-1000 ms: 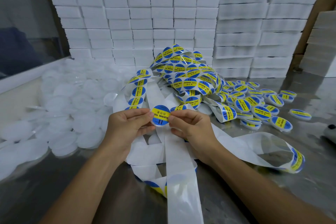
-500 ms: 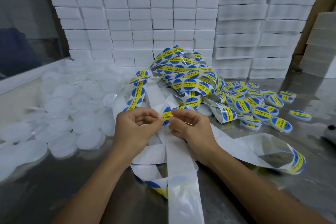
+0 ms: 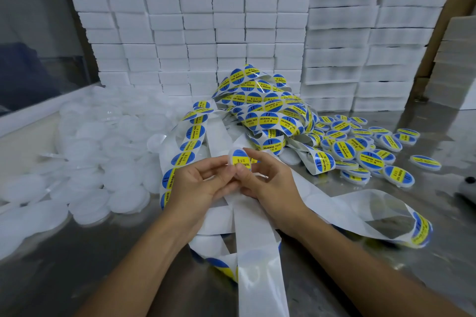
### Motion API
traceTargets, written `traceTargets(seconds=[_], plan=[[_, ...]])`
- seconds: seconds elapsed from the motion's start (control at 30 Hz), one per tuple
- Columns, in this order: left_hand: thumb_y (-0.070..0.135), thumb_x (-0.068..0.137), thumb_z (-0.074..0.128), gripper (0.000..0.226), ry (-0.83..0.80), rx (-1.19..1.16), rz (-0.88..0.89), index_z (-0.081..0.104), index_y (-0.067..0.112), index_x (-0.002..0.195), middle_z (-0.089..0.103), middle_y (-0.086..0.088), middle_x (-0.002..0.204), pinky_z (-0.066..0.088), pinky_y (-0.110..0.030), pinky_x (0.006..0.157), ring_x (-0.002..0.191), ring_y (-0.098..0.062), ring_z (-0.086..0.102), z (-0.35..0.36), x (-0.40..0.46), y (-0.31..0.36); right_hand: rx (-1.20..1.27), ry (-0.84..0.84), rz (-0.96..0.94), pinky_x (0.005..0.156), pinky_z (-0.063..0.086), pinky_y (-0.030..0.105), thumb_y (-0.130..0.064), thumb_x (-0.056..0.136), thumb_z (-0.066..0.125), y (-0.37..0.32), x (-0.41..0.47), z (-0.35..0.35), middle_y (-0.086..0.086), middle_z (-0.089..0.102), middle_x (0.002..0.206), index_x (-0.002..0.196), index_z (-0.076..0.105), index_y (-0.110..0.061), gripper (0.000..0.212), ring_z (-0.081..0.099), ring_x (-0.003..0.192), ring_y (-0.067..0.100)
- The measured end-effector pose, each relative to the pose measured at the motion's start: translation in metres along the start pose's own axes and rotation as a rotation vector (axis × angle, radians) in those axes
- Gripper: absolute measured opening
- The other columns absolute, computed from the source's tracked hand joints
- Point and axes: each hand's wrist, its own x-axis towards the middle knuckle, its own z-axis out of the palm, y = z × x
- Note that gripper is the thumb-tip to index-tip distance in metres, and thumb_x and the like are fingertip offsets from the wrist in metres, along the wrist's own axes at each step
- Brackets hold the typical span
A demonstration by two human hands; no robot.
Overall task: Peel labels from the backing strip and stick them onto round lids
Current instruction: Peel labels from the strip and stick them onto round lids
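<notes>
Now both hands meet over the backing strip: left hand and right hand pinch a labelled lid between curled fingertips.

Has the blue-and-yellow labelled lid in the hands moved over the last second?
Yes. The blue-and-yellow labelled round lid turned from face-on to tilted edgeways between both hands, staying roughly in place before the stacked white foam blocks.

Blue-yellow labelled lid tilted above backing strip; plain lids heaped left.
</notes>
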Motion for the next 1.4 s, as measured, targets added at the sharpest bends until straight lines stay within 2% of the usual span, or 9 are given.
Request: traceTargets(seconds=[0.1, 0.2, 0.3, 0.4, 0.57, 0.67, 0.87, 1.13, 1.4], plan=[[0.006, 0.070, 0.071, 0.007, -0.005, 0.027, -0.016, 0.076, 0.010, 0.073, 0.075, -0.014, 0.086, 0.059, -0.027, 0.067, 0.081, -0.027, 0.074, -0.001, 0.002, -0.002, 0.016, 0.010, -0.007, 0.082, 0.057, 0.044, -0.027, 0.081, 0.075, 0.004, 0.003, -0.002, -0.004, 0.073, 0.078, 0.114, 0.066, -0.018, 0.035, 0.070, 0.076, 0.017], [-0.004, 0.081, 0.064, 0.005, -0.006, 0.057, -0.053, 0.066, 0.000, 0.081, 0.074, -0.018, 0.082, 0.060, -0.029, 0.066, 0.077, -0.032, 0.074, -0.004, 0.002, -0.004, 0.080, 0.039, 0.032, 0.089, 0.052, 0.057, -0.009, 0.093, 0.064, 0.005, 0.005, -0.006, 0.018, 0.075, 0.087, 0.110, 0.064, -0.008, 0.017, 0.068, 0.083, 0.031], [-0.003, 0.082, 0.063, 0.003, -0.021, 0.038, -0.088, 0.062, -0.002, 0.085, 0.074, -0.022, 0.086, 0.060, -0.032, 0.066, 0.079, -0.039, 0.073, -0.004, 0.003, -0.006, 0.041, 0.076, 0.036, 0.084, 0.056, 0.052, -0.006, 0.099, 0.055, 0.005, 0.006, -0.009, 0.026, 0.073, 0.093, 0.109, 0.065, -0.001, 0.016, 0.070, 0.079, 0.032], [0.008, 0.070, 0.070, 0.016, -0.037, 0.007, -0.104, 0.064, -0.001, 0.082, 0.072, -0.026, 0.088, 0.061, -0.037, 0.071, 0.081, -0.043, 0.072, -0.003, 0.002, -0.008, -0.023, 0.084, 0.011, 0.074, 0.058, 0.044, -0.012, 0.101, 0.053, 0.003, 0.004, -0.005, 0.024, 0.073, 0.089, 0.110, 0.066, 0.003, 0.022, 0.069, 0.070, 0.026], [0.018, 0.066, 0.075, 0.024, -0.093, 0.081, -0.045, 0.069, 0.000, 0.083, 0.073, -0.024, 0.091, 0.060, -0.037, 0.075, 0.087, -0.035, 0.073, 0.002, -0.001, -0.012, 0.001, 0.010, 0.036, 0.088, 0.054, 0.059, -0.048, 0.077, 0.070, 0.000, 0.000, 0.001, 0.031, 0.070, 0.094, 0.110, 0.068, -0.007, 0.053, 0.069, 0.089, 0.044], [0.016, 0.073, 0.072, 0.023, -0.114, 0.145, -0.021, 0.066, -0.002, 0.086, 0.073, -0.022, 0.094, 0.060, -0.040, 0.080, 0.091, -0.034, 0.072, 0.003, -0.003, -0.012, 0.039, 0.009, 0.051, 0.087, 0.056, 0.051, -0.048, 0.075, 0.073, 0.000, 0.000, -0.001, 0.027, 0.072, 0.089, 0.102, 0.070, -0.006, 0.051, 0.071, 0.087, 0.042], [-0.001, 0.086, 0.062, 0.005, -0.125, 0.169, -0.039, 0.060, -0.006, 0.084, 0.071, -0.027, 0.093, 0.061, -0.034, 0.072, 0.088, -0.037, 0.072, 0.001, -0.003, -0.011, -0.064, 0.078, 0.022, 0.055, 0.048, 0.021, -0.023, 0.099, 0.056, 0.008, 0.004, -0.007, 0.007, 0.072, 0.070, 0.088, 0.066, -0.002, 0.025, 0.064, 0.056, 0.008], [-0.007, 0.091, 0.056, 0.008, -0.166, 0.288, -0.009, 0.058, -0.003, 0.084, 0.071, -0.024, 0.092, 0.060, -0.030, 0.068, 0.083, -0.028, 0.073, 0.001, -0.003, -0.011, -0.117, 0.102, 0.066, 0.056, 0.050, 0.029, -0.051, 0.080, 0.073, 0.002, 0.000, 0.000, 0.010, 0.068, 0.065, 0.088, 0.063, -0.005, 0.048, 0.061, 0.057, 0.016], [-0.003, 0.090, 0.059, 0.007, -0.143, 0.248, -0.045, 0.058, 0.000, 0.084, 0.073, -0.021, 0.089, 0.061, -0.032, 0.065, 0.078, -0.037, 0.073, 0.001, -0.004, -0.007, -0.047, 0.054, 0.021, 0.050, 0.048, 0.022, -0.024, 0.100, 0.056, 0.001, 0.000, -0.006, 0.005, 0.068, 0.061, 0.080, 0.060, -0.008, 0.026, 0.060, 0.046, 0.010]])
